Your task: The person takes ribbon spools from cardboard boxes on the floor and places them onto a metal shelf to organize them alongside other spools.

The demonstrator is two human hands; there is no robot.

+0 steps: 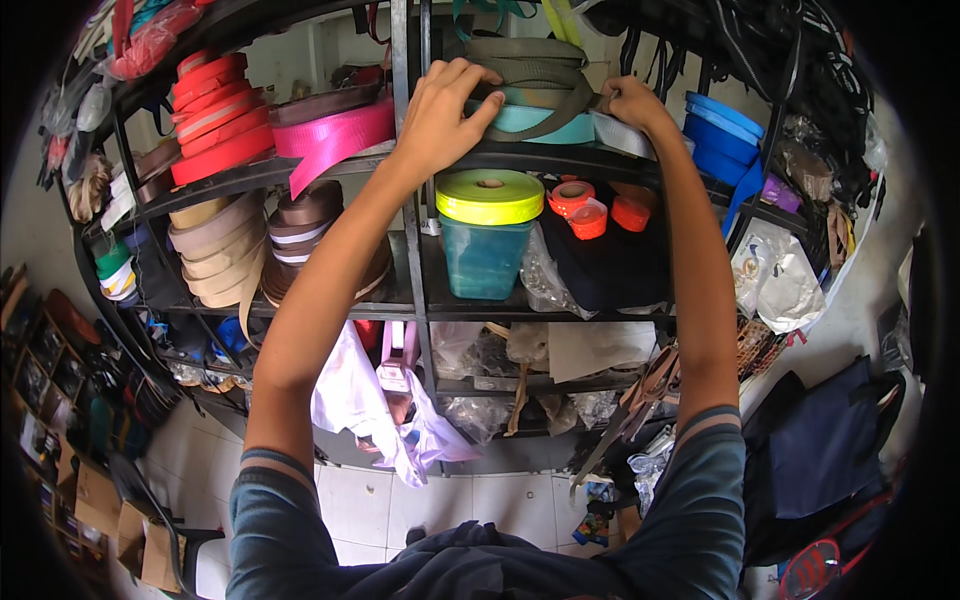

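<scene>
My left hand [440, 112] reaches up to the left side of a stack of rolled webbing on the upper shelf. Its thumb and fingers are apart, with the fingertips next to the olive webbing roll [525, 72]. On the stack's right side, my right hand [634, 103] is closed, its curled fingers at the edge of the olive webbing. A loose olive strip slants down across the front of a light teal webbing roll [540, 123] underneath. A pale grey roll [622, 135] lies below my right hand. What the right fingertips pinch is partly hidden.
Red rolls [222, 125] and a pink roll [335, 128] stand left of the shelf post [403, 60]; blue rolls [720, 140] stand right. Below are a neon yellow roll [489, 196] on a teal bin [486, 258] and orange reflective tape rolls [588, 217]. Lilac cloth [360, 395] hangs lower.
</scene>
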